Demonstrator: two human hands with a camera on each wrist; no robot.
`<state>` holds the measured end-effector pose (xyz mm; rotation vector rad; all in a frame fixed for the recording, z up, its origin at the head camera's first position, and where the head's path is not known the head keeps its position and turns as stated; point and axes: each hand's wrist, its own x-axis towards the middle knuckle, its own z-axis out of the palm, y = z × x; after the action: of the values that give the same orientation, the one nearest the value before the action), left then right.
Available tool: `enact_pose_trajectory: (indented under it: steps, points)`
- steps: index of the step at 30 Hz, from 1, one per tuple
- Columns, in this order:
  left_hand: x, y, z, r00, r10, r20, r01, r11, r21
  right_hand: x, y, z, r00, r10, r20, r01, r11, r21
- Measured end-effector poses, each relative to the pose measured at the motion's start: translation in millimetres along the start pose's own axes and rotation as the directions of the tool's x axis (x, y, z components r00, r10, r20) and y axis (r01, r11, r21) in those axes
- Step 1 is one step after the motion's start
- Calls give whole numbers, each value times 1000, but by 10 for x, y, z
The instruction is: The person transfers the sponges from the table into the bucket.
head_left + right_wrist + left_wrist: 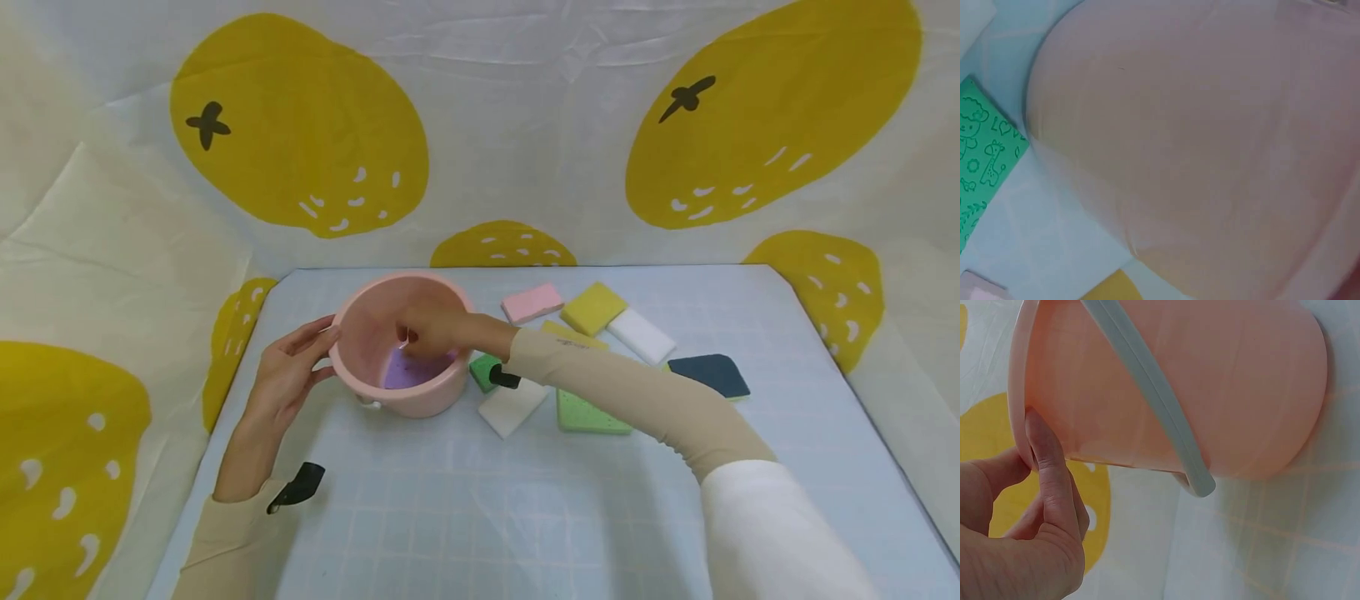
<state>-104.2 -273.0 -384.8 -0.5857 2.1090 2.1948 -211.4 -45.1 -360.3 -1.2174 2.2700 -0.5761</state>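
Observation:
A pink bucket (352,354) stands on the light blue mat, its grey handle (1147,400) folded down along its wall. My left hand (294,367) rests against the bucket's left side with fairly straight fingers, and a fingertip (1038,434) touches just under the rim. My right hand (429,333) reaches down inside the bucket, fingers curled onto a purple sponge (405,371) lying at the bottom. The right wrist view shows mostly the bucket's outer wall (1197,144) and none of the hand.
Sponges lie right of the bucket: pink (531,302), yellow (594,307), white (640,336), dark blue (708,375), light green (592,414), another white (513,407) and a patterned green one (483,369) (985,162). A lemon-print cloth surrounds the mat.

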Motion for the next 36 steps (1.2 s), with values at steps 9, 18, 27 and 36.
enact_pose_trajectory:
  steps: [9, 18, 27, 36]
  points:
    - [-2, 3, -20, 1000, -2, 0, 2, 1000, -9, -160, 33, -163, 983, -105, -149, 120, 988, 95]
    - [-2, -14, -17, 1000, -2, 2, 2, 1000, -11, -435, 156, -308, 956, -92, -280, 140, 978, 156]
    - [3, -4, -9, 1000, -4, 2, 4, 1000, -11, -701, 292, -463, 925, -63, -375, 162, 957, 240]
    - [13, -3, 0, 1000, -12, 3, 12, 999, -31, -992, 473, -509, 910, 0, -414, 141, 940, 310]
